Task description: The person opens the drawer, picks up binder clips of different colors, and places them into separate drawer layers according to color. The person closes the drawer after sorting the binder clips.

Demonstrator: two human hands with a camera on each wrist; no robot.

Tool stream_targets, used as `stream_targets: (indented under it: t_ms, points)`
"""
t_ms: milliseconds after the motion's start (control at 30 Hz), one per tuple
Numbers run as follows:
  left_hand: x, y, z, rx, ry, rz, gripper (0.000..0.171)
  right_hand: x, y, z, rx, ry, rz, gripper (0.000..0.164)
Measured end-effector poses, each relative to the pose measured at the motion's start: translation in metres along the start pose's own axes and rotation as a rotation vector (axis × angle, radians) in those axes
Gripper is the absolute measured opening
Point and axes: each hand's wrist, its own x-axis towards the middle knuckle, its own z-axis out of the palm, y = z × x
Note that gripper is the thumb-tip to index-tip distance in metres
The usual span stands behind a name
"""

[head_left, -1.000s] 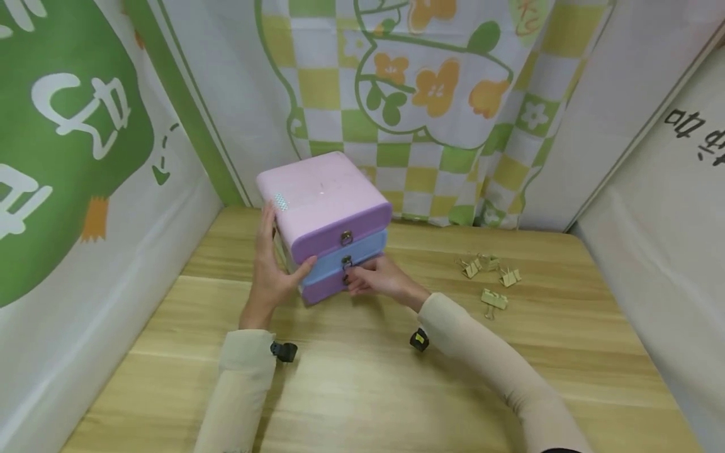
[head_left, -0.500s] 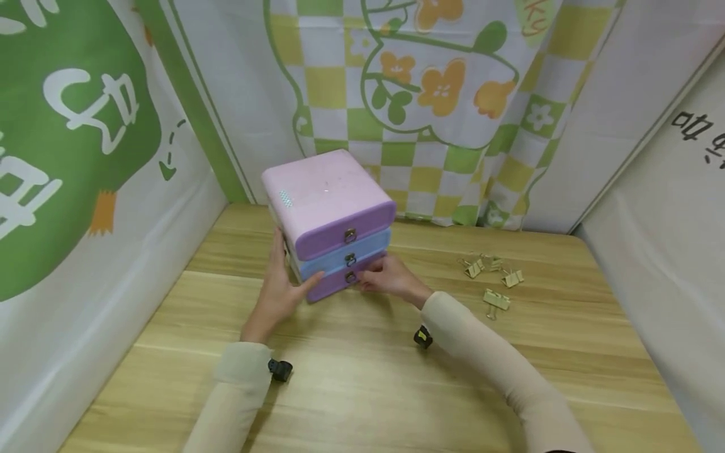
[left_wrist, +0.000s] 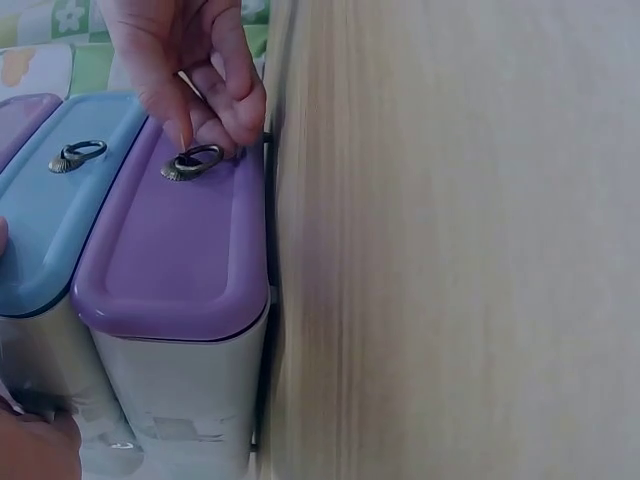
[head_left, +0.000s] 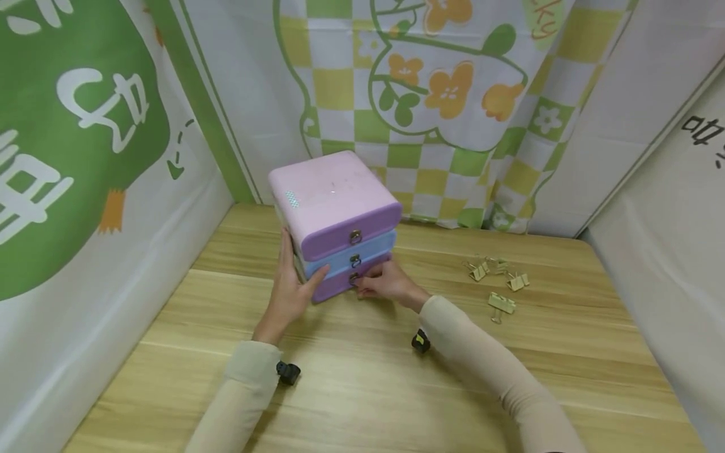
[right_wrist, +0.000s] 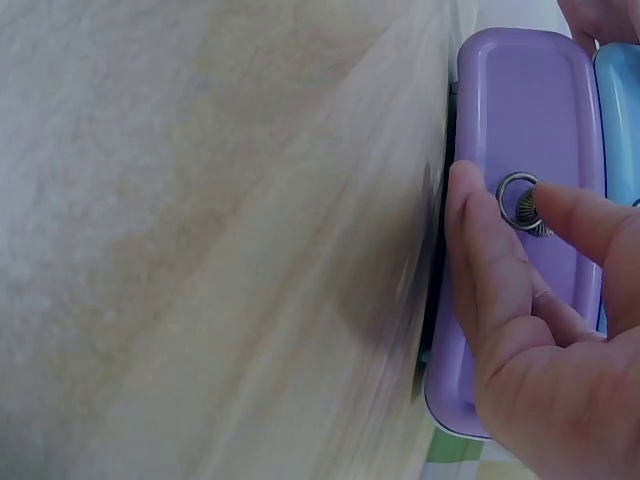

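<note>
A small chest of three drawers with a pink top stands at the back left of the table, turned at an angle. Its top and bottom fronts are purple, the middle drawer blue. My left hand lies against the chest's left side with straight fingers, the thumb reaching round onto the front. My right hand is at the bottom drawer, thumb and fingers pinching its metal ring pull. All the drawers look closed.
To the right of the chest several binder clips lie loose on the wooden table. A checked, flowered curtain hangs right behind the chest. White and green printed cloth walls the left side.
My left hand has slid lower on the chest's side. My right fingers have shifted to the bottom drawer's ring. The head view has turned slightly left.
</note>
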Motion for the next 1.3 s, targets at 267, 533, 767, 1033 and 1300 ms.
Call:
stream_targets:
  t_ms: [267, 533, 767, 1033, 1300]
  points:
    - [0.0, 0.0, 0.0, 0.022, 0.02, 0.025, 0.108, 0.003, 0.008, -0.003, 0.115, -0.061, 0.1, 0.029]
    - [0.0, -0.001, 0.003, -0.004, 0.045, 0.071, 0.105, 0.0, 0.009, -0.001, 0.268, -0.049, 0.193, 0.032]
    - [-0.001, -0.001, 0.005, 0.003, 0.04, 0.047, 0.103, -0.011, 0.006, 0.0, 0.265, -0.038, 0.186, 0.033]
    - [-0.002, 0.002, 0.006, -0.006, 0.045, 0.053, 0.103, -0.025, 0.011, -0.002, 0.27, -0.047, 0.189, 0.033]
    - [-0.001, -0.003, 0.006, -0.007, 0.048, 0.048, 0.102, -0.041, 0.011, -0.004, 0.253, -0.061, 0.186, 0.033]
